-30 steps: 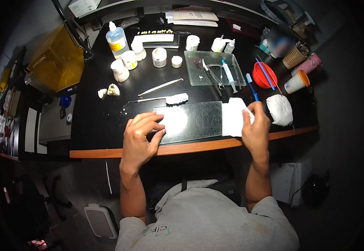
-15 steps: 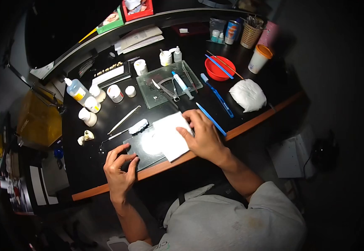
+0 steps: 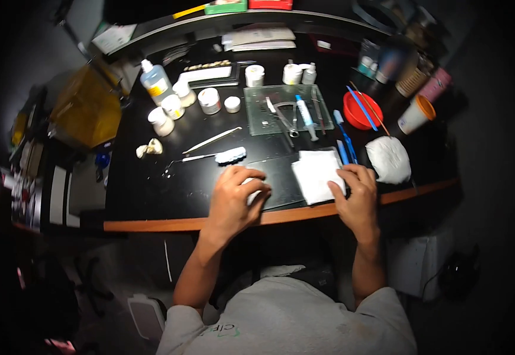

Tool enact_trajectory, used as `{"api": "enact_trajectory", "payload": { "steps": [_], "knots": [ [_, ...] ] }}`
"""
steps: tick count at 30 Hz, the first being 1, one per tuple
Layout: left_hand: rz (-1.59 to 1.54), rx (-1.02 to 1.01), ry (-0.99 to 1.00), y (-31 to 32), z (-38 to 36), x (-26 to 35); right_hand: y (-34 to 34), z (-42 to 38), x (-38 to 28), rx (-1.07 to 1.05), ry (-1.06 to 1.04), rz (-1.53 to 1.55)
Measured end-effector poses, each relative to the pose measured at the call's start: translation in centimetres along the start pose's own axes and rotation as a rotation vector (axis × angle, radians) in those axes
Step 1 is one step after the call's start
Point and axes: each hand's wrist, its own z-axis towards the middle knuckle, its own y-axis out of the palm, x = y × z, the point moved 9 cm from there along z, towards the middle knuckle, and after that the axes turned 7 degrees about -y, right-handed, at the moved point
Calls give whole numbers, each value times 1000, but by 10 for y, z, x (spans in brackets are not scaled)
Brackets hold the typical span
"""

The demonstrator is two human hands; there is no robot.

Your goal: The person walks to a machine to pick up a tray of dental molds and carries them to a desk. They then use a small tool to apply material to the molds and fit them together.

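My left hand [image 3: 239, 195] is curled above the left part of a glass slab [image 3: 278, 177] near the table's front edge. Something small and white shows inside its bent fingers; what it is I cannot make out. My right hand [image 3: 357, 192] rests at the right edge of a white folded sheet [image 3: 317, 177], its thumb and fingers on the sheet. The sheet lies over the right part of the slab. Just behind my left hand is a light blue-white roll [image 3: 231, 155] on a thin metal tool.
Behind lies a glass plate [image 3: 257, 121] with a syringe [image 3: 306, 115] and metal instruments. White jars [image 3: 210, 100] and a bottle [image 3: 155, 80] stand at the back left. A red bowl [image 3: 361, 112], a toothbrush, a cup [image 3: 416, 115] and a white bundle [image 3: 388, 160] are on the right.
The view has turned and shifted. The white sheet sits farther right on the slab, with my right hand at its edge. My left hand has moved in over the slab and its fingers have curled.
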Motion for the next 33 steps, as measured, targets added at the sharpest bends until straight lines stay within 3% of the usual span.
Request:
{"api": "enact_trajectory", "payload": {
  "steps": [7,11,16,17,22,26,30,33],
  "knots": [
    [-44,119,28,16,2,14,-21,15,8,11,9,-105],
    [-129,80,1,5,-6,6,-20,43,-37,28,-93,221],
    [-101,220,57,-42,5,-7,36,87,-112,-414,-177,634],
    [-104,218,42,-50,12,-13,47,98,-119,-395,-223,643],
    [-63,144,121,-78,59,-38,113,141,-117,-430,-87,810],
    [-177,11,146,-70,89,-67,129,154,-103,-307,-39,777],
    [-157,94,236,-65,89,-70,139,147,-91,-318,64,948],
    [-15,192,318,-69,78,-59,146,142,-91,-478,106,1023]
  ]
}}
